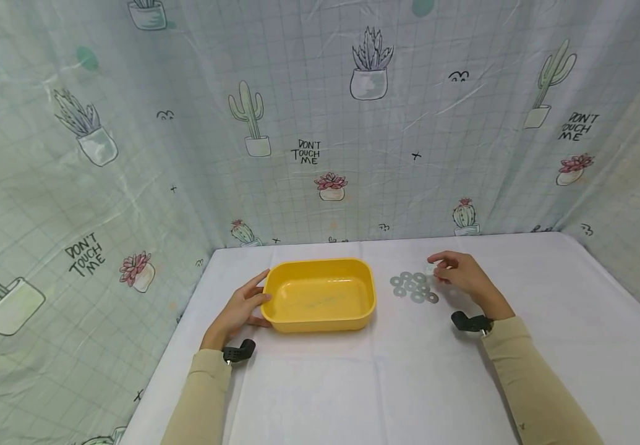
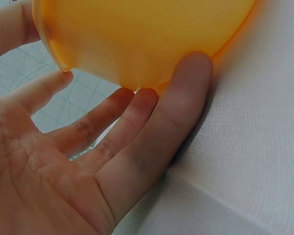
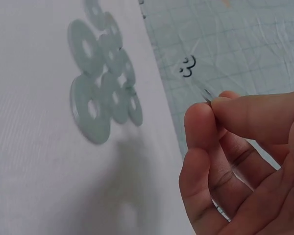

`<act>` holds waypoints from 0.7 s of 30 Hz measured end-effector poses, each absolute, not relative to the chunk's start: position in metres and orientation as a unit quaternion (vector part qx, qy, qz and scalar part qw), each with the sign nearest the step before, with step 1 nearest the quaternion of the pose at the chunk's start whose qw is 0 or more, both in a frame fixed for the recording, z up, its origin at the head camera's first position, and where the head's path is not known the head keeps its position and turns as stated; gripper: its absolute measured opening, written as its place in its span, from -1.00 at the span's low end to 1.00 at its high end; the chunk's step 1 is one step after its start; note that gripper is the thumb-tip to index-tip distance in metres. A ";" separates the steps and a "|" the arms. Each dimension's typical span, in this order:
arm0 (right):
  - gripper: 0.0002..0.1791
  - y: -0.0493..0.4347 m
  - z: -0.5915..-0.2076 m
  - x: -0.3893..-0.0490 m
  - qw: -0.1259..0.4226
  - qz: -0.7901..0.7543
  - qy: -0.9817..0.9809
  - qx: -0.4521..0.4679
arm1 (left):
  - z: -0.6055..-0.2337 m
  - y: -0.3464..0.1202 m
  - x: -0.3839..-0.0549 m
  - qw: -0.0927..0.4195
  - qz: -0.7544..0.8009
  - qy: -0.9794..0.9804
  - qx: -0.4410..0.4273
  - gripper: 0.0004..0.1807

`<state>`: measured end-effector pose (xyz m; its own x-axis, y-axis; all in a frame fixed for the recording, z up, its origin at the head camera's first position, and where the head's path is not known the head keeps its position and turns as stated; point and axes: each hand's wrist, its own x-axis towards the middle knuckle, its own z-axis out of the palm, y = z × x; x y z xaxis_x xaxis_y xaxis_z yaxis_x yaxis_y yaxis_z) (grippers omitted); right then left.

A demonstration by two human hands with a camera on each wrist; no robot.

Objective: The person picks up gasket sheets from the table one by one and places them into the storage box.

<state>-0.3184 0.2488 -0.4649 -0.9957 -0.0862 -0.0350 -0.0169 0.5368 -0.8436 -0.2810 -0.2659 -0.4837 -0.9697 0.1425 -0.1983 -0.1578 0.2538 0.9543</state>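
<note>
A yellow plastic tub [image 1: 318,324] stands left of centre on the white cloth. At its left end my left hand [image 1: 240,309] holds it, the thumb over the rim and the fingertips against the outer wall. My right hand [image 1: 461,273] pinches a flat metal washer [image 3: 208,96] between thumb and forefinger, its edge showing in the right wrist view. Below and left of that hand, in the head view, a cluster of several flat washers [image 3: 79,93] lies on the cloth, some touching or overlapping.
White cloth [image 1: 320,383] covers the table. A patterned curtain [image 1: 308,80] with cactus drawings hangs behind the table's far edge and along both sides. Both forearms wear beige sleeves with black wrist cameras [image 1: 472,322].
</note>
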 end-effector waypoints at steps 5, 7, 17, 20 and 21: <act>-0.60 0.244 -0.454 -0.314 0.036 -0.492 0.869 -0.034 | -0.484 -0.265 -0.281 0.121 0.610 0.783 -0.008 -0.27; -0.60 0.241 -0.450 -0.313 0.034 -0.493 0.869 -0.034 | -0.484 -0.265 -0.281 0.120 0.610 0.783 -0.009 -0.27; -0.61 0.225 -0.437 -0.305 0.032 -0.506 0.861 -0.042 | -0.483 -0.265 -0.280 0.120 0.611 0.782 -0.011 -0.27; -0.61 0.219 -0.436 -0.303 0.035 -0.517 0.854 -0.045 | -0.484 -0.265 -0.280 0.121 0.612 0.782 -0.012 -0.27; -0.61 0.217 -0.436 -0.302 0.037 -0.522 0.851 -0.045 | -0.484 -0.265 -0.280 0.121 0.612 0.781 -0.012 -0.26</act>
<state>-0.3022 0.2172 -0.4360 -0.9933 -0.1147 -0.0156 -0.0380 0.4502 -0.8921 -0.2800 -0.2650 -0.4840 -0.9702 0.1298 -0.2045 -0.1675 0.2503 0.9536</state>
